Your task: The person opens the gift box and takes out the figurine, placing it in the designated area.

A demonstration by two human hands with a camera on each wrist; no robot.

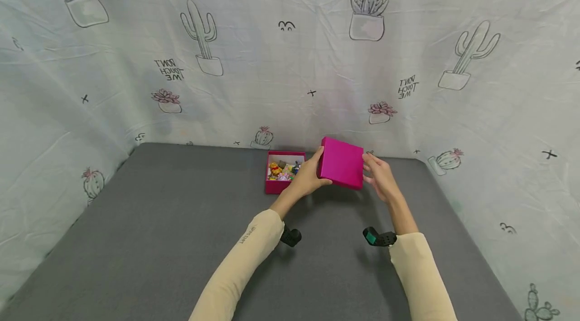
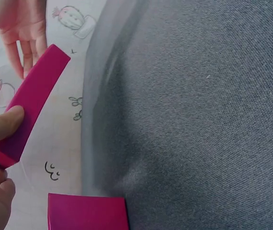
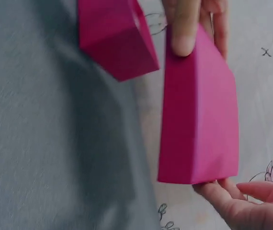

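Observation:
A magenta box lid (image 1: 342, 163) is held up tilted above the back of the table, its flat top towards the head camera. My left hand (image 1: 309, 178) grips its left side; the left wrist view shows the thumb (image 2: 13, 120) pressed on the lid's narrow side wall. At the opposite side is my right hand (image 1: 382, 178), its fingertips touching the lid's edge in the right wrist view and the thumb held apart. Left of the lid stands the open magenta box (image 1: 274, 188), white inside. Small colourful toy figures (image 1: 276, 169) lie in it, partly hidden by my left hand.
The grey table (image 1: 181, 240) ends just behind the box, at a pale curtain (image 1: 290, 59) printed with cacti. More curtain hangs along the left and right sides. Both wrists carry black camera mounts (image 1: 379, 238).

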